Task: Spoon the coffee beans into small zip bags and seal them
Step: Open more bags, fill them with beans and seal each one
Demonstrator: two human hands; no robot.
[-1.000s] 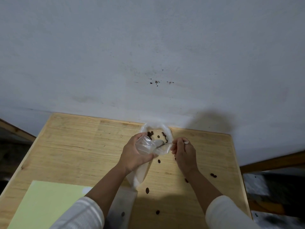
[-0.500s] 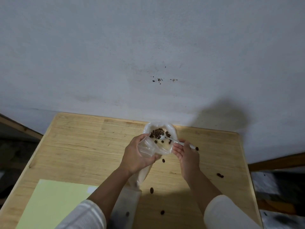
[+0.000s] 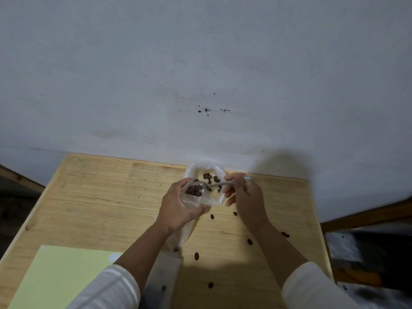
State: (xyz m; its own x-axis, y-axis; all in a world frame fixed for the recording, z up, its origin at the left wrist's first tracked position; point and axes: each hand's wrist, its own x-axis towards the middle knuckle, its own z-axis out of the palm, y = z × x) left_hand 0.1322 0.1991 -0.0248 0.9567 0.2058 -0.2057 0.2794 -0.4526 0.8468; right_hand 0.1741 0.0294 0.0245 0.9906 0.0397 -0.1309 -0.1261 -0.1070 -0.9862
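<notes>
The left hand (image 3: 178, 208) grips a small zip bag (image 3: 191, 195) open over the table (image 3: 100, 197) while the right hand (image 3: 247, 197) pinches a spoon (image 3: 201, 188) heaped with coffee beans (image 3: 194, 190) at its mouth.

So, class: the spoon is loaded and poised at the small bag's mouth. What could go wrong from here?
1. The spoon is heaped with beans and the small zip bag in the left hand has a narrow mouth, so some may miss it.
2. Loose beans already lie scattered on the table; more could roll off.
3. The right hand pinches the handle's far end, so the spoon may tip.
</notes>
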